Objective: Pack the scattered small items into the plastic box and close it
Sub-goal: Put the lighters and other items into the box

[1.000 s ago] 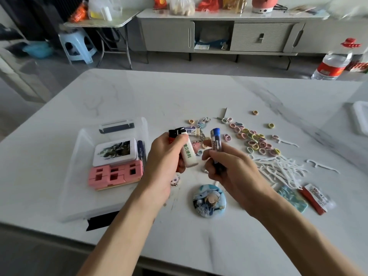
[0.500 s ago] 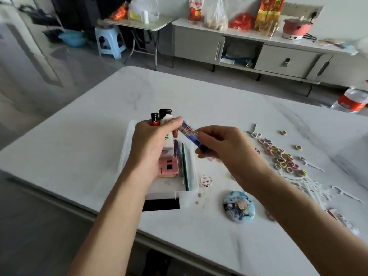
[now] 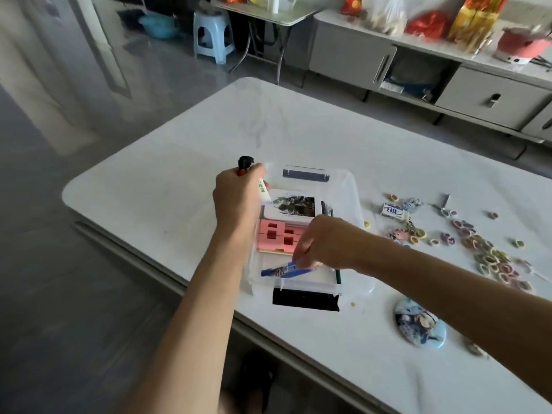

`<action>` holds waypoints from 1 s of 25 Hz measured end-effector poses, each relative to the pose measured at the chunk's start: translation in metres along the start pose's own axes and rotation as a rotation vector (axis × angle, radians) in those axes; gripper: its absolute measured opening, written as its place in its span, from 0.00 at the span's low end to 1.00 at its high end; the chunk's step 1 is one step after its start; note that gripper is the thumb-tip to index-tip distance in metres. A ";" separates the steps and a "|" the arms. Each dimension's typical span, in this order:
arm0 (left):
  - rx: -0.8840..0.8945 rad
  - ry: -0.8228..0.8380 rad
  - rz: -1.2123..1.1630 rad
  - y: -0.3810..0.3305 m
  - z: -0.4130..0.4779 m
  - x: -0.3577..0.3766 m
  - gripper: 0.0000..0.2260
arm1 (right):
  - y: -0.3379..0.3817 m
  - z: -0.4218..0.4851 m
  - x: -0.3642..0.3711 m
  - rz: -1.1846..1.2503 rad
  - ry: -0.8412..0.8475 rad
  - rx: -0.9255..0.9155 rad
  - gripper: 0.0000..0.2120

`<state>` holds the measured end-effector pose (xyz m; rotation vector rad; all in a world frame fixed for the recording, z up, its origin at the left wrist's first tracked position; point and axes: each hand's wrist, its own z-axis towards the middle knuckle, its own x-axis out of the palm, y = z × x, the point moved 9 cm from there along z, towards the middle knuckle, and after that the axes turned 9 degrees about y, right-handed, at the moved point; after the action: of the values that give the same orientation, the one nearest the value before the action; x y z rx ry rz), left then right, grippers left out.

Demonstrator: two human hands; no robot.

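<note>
Here the clear plastic box (image 3: pixel 352 186) sits open on the white marble table (image 3: pixel 155 198), its black latch (image 3: pixel 305 297) at the near end. The right hand (image 3: pixel 324 243) reaches down into the box, fingertips pinched on a blue tube (image 3: pixel 282 269) that lies almost flat near the box's front wall. The left hand (image 3: pixel 236 201) hovers over the box's left rim, clenched around a white lighter with green print (image 3: pixel 263 190) and a second lighter, red with a black cap (image 3: pixel 244 165) — both stick up out of the fist. Inside the box lie a pink block (image 3: pixel 276 234) with square holes and, behind it, a white card case with a dark picture (image 3: pixel 294 204). To the right of the box, still on the table, are a heap of small coloured hair rings (image 3: pixel 490 258), a white eraser (image 3: pixel 395 211) and — nearer the table's edge — a round blue badge (image 3: pixel 419 322)
</note>
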<state>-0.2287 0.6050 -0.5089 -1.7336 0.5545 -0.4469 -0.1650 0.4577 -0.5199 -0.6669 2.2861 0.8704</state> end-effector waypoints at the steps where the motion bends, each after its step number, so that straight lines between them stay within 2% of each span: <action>1: 0.022 -0.006 0.039 -0.002 0.000 0.001 0.09 | 0.000 0.002 0.006 0.039 0.012 -0.013 0.07; 3: 0.074 -0.013 0.117 -0.008 -0.002 0.007 0.11 | -0.005 0.006 0.013 0.085 0.061 0.007 0.06; 6: 0.084 -0.044 0.177 -0.010 -0.003 0.006 0.12 | -0.007 0.017 0.027 -0.034 0.156 0.027 0.09; 11: 0.075 -0.044 0.172 -0.008 -0.003 0.006 0.10 | -0.005 0.025 0.033 -0.248 0.161 -0.021 0.18; 14: 0.096 -0.023 0.138 -0.009 -0.004 0.009 0.09 | -0.005 0.021 0.032 -0.211 0.174 -0.036 0.21; 17: 0.144 -0.003 0.057 -0.013 -0.005 0.010 0.04 | -0.010 0.008 0.019 0.035 0.166 -0.023 0.12; 18: 0.150 0.014 0.010 -0.013 -0.007 0.011 0.03 | -0.009 0.002 0.009 0.130 0.125 -0.048 0.08; 20: 0.151 0.099 -0.101 -0.014 -0.010 0.023 0.05 | -0.006 -0.008 -0.025 0.399 -0.075 -0.143 0.05; 22: 0.134 0.196 -0.168 -0.015 -0.014 0.039 0.06 | -0.009 -0.018 -0.053 0.810 -0.240 -0.233 0.07; 23: 0.126 0.226 -0.169 -0.015 -0.016 0.045 0.06 | -0.008 -0.020 -0.058 0.959 -0.250 -0.275 0.09; 25: 0.120 0.252 -0.148 -0.016 -0.018 0.050 0.07 | 0.000 -0.019 -0.054 1.042 -0.202 -0.315 0.10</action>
<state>-0.1964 0.5651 -0.4889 -1.6193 0.5681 -0.7955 -0.1340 0.4565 -0.4723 0.5756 2.2532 1.6769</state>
